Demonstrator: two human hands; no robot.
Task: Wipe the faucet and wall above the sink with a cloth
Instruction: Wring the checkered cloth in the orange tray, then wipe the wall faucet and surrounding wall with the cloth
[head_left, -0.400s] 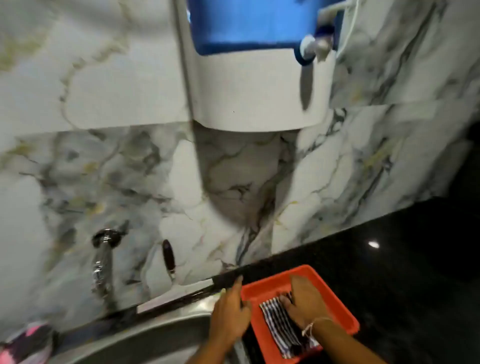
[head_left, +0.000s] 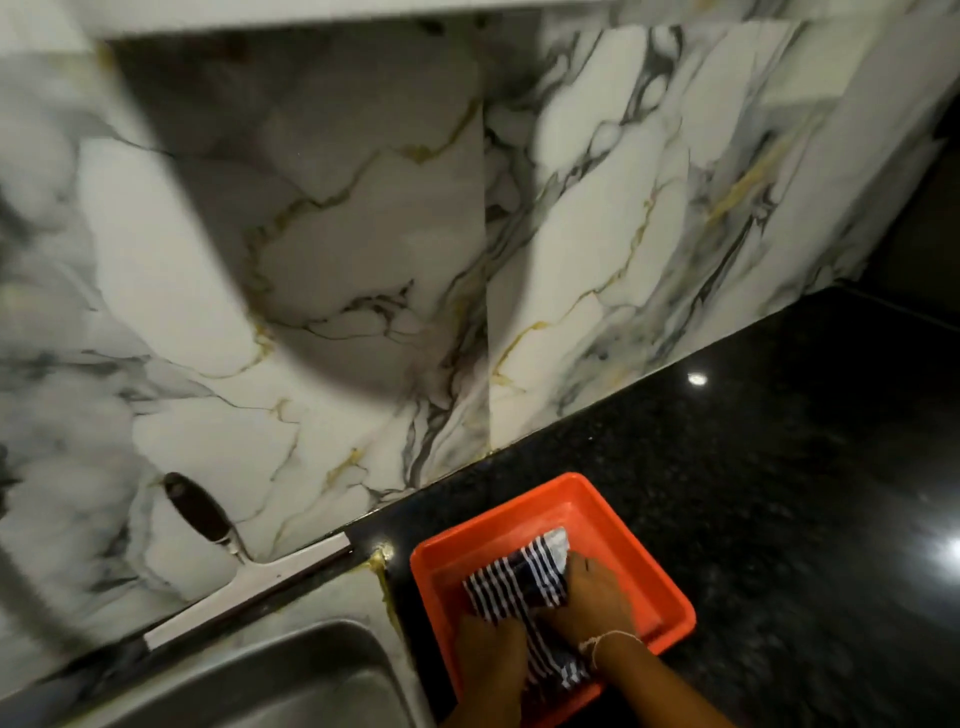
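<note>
A dark blue and white striped cloth (head_left: 522, 574) lies in an orange tray (head_left: 519, 525) on the black counter. My left hand (head_left: 488, 654) rests on the cloth's near left part, inside the tray. My right hand (head_left: 592, 597) presses on the cloth's right side, fingers curled over it. The marble wall (head_left: 363, 234) fills the upper view. The steel sink (head_left: 270, 675) sits at the lower left. The faucet is out of the frame.
A squeegee with a dark handle (head_left: 195, 509) and white blade (head_left: 249, 592) leans against the wall behind the sink. The black speckled counter (head_left: 779, 493) stretches to the right. A large shadow falls across the wall's middle.
The view has dropped and shifted right; faucet and blue-and-white unit left the frame. My left hand moved from the tray's left rim onto the cloth. The cloth is more bunched.
</note>
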